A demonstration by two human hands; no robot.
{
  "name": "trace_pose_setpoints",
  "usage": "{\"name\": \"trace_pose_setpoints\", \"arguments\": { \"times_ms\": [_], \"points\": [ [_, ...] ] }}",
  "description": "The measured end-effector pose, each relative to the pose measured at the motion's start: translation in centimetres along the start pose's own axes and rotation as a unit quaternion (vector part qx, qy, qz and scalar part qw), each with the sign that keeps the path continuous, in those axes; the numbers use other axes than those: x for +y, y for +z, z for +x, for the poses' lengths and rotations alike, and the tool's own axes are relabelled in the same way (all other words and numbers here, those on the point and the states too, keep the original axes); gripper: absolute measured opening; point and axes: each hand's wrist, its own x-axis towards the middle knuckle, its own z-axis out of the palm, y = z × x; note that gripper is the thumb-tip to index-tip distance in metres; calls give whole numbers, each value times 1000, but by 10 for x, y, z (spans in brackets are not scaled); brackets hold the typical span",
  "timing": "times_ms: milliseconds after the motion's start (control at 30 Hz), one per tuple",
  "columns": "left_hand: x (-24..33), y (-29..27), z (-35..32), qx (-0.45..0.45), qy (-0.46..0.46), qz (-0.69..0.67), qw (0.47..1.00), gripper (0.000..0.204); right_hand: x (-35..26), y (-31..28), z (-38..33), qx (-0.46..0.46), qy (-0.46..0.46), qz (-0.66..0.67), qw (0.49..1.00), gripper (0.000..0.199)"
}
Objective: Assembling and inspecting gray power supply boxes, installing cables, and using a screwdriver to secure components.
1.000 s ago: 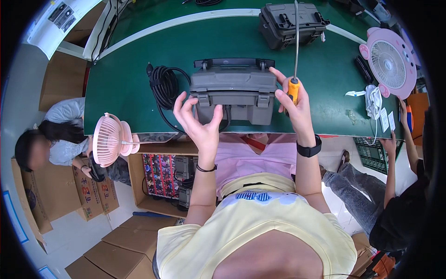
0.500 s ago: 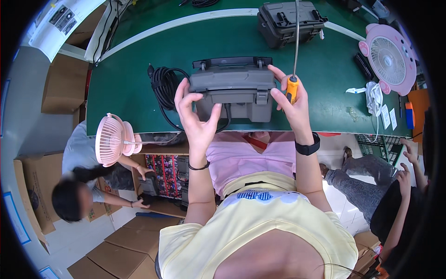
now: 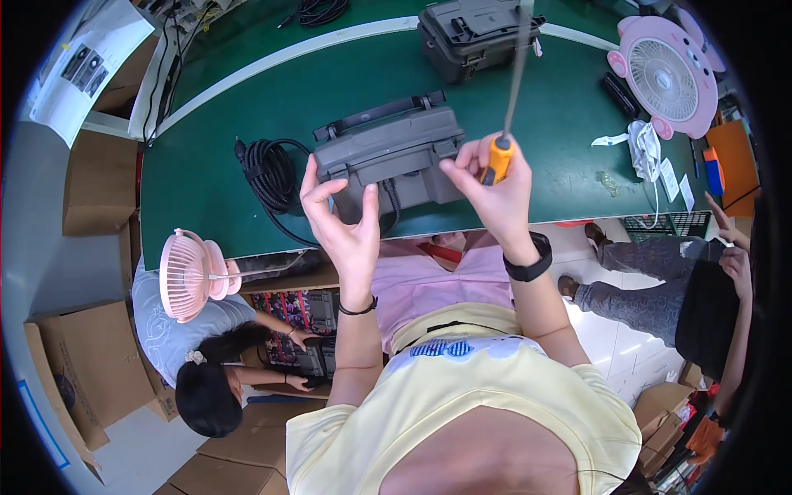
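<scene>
A dark grey hard plastic case (image 3: 389, 147) lies at the table's near edge, turned slightly so its right end sits farther away. My left hand (image 3: 345, 239) grips its left end, thumb against the front and fingers along the side. In my right hand (image 3: 502, 198) is a screwdriver (image 3: 497, 160) with an orange-yellow handle, its long shaft pointing up and away. The right thumb and fingertips meet the case's right front corner, near a latch. A black cable (image 3: 391, 198) comes out of the case's front. Left of the case lies a coil of black cable (image 3: 272, 175).
A second grey case (image 3: 474, 41) stands at the back of the green table (image 3: 231, 107). A pink fan (image 3: 667, 74) and white cloth (image 3: 643, 153) are at right, a small pink fan (image 3: 186, 276) at near left. One person (image 3: 198, 330) bends over a box at left; another stands right.
The case has turned counter-clockwise, with both hands on it. My right fingers have closed in on its right front corner. The person at left has shifted right, and the whole view has moved a little.
</scene>
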Motion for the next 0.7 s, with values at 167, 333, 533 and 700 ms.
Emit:
{"name": "trace_pose_setpoints", "arguments": {
  "times_ms": [167, 333, 533, 700],
  "points": [
    [4, 0, -1, -29, 8, 10, 1000, 42, -5, 4, 34, 6, -130, -63, 990, 29],
    [8, 6, 12, -2, 46, 91, 995, 41, -11, 0, 30, -56, -129, -221, 965, 20],
    [12, -3, 29, -17, 175, 373, 911, 25, -8, 5, 22, -75, -286, -371, 880, 26],
    [0, -23, 34, -122, 252, 366, 888, 32, -2, 6, 14, -143, -316, -474, 809, 22]
  ]
}}
